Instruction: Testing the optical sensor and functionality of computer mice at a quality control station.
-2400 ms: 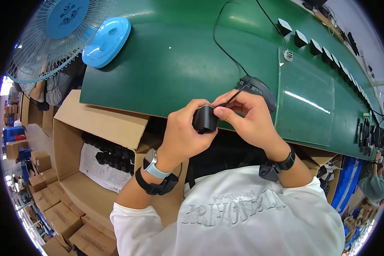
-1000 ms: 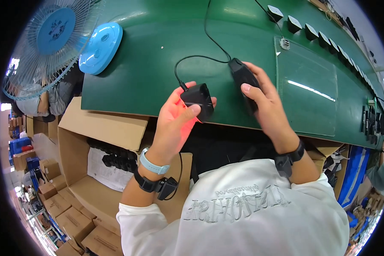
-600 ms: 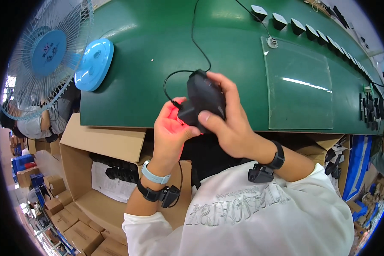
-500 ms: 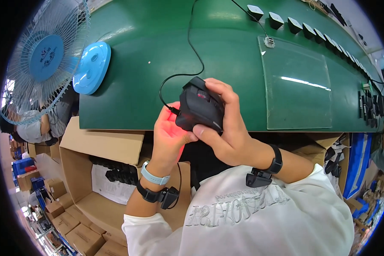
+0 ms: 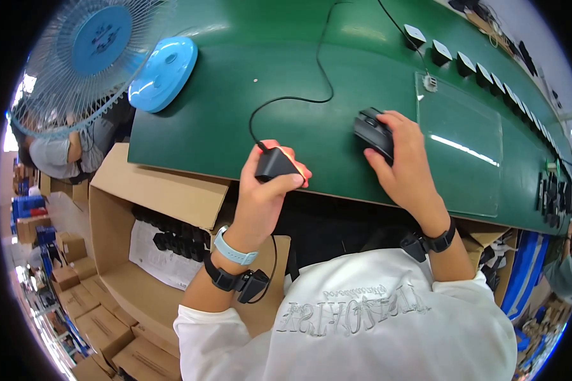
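Observation:
My left hand (image 5: 264, 197) is closed round a small black wedge-shaped dock (image 5: 277, 166), its thumb along the near side. An orange-red glow shows along the dock's edge and on my fingers. A thin black cable (image 5: 290, 98) runs from the dock's far end across the table. To the right, my right hand (image 5: 405, 159) grips a black computer mouse (image 5: 375, 134) between thumb and fingers, over the green tabletop. Whether the mouse touches the table, I cannot tell. The two pieces are apart.
A glass sheet (image 5: 467, 146) lies on the green table (image 5: 222, 120), with a small white connector block (image 5: 430, 83) at its corner. Several white-topped black blocks (image 5: 442, 53) line the far right. A blue fan (image 5: 102, 39) stands left; an open cardboard box (image 5: 117, 254) is below.
The mouse has come away from the dock and moved right in my right hand. My left hand keeps the dock, now turned with its glowing edge showing. The view has shifted a little.

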The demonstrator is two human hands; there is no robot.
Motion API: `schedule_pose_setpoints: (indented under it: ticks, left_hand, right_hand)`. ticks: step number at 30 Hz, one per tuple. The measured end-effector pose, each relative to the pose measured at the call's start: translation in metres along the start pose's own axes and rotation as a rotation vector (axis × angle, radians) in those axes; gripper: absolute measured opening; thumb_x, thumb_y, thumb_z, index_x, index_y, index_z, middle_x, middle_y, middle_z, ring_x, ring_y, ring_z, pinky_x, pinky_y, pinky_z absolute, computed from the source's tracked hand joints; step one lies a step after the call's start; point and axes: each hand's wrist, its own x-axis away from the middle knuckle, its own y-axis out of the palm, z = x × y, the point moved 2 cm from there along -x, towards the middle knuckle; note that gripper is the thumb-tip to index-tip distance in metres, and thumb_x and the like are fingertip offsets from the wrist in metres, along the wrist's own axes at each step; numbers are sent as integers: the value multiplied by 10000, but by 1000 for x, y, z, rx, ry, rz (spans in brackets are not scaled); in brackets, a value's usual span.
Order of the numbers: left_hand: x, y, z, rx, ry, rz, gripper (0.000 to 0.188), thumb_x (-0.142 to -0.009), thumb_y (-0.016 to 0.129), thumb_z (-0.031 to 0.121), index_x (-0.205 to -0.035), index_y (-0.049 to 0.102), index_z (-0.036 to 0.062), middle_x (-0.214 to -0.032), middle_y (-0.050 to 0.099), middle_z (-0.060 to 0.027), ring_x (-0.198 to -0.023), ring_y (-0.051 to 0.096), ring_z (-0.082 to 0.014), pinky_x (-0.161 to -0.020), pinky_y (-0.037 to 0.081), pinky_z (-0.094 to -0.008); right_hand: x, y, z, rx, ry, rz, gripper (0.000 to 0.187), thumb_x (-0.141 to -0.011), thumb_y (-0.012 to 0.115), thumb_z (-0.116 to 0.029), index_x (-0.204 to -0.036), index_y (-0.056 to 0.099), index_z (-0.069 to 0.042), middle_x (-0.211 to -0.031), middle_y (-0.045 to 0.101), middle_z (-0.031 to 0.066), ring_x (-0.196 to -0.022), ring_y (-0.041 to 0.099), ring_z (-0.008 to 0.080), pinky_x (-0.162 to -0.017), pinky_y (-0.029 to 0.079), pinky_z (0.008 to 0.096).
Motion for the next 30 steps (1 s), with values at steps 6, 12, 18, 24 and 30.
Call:
schedule_pose_setpoints:
  ticks: [6, 12, 18, 24, 30]
  left_hand:
    - [3, 6, -6, -219, 68, -24, 413, -640, 597, -143, -970, 486, 80, -909, 550, -39, -771, 526, -121, -719, 466, -253]
    - [-1, -2, -15, -480, 249, -119, 425, -593, 566, -113, -971, 488, 64, -900, 498, -24, -824, 501, -124, -746, 451, -253]
    - [7, 7, -16, -782, 480, -81, 371, -667, 602, -40, -1012, 500, 52, -888, 540, -93, -815, 562, -227, -742, 475, -329]
    - [22, 19, 13, -1131, 742, 123, 338, -712, 653, 10, -1007, 490, 23, -859, 533, -187, -742, 542, -413, -628, 437, -445]
    - [63, 9, 37, -1369, 914, 351, 368, -685, 679, 16, -1016, 519, 27, -896, 553, -182, -761, 579, -406, -660, 466, -467]
  right_hand:
    - [7, -3, 15, 145, 22, -48, 565, -800, 735, -109, -1316, 515, -31, -1343, 532, 186, -1217, 497, 386, -1038, 383, 460]
    - [0, -7, -25, 76, -114, 43, 496, -765, 745, -70, -1225, 568, -21, -1216, 588, 176, -1110, 555, 367, -956, 444, 435]
    - [5, 31, -76, -550, -21, -152, 337, -825, 793, -134, -1091, 637, 3, -995, 658, 144, -884, 643, 263, -794, 513, 350]
    - [-5, 56, -85, -865, 194, -116, 141, -954, 684, -25, -1076, 654, 38, -979, 711, 77, -884, 662, 123, -788, 519, 255]
    - [-7, 79, -128, -967, -46, -2, 134, -1058, 547, -101, -1117, 503, 10, -964, 677, 108, -882, 617, 132, -819, 505, 271]
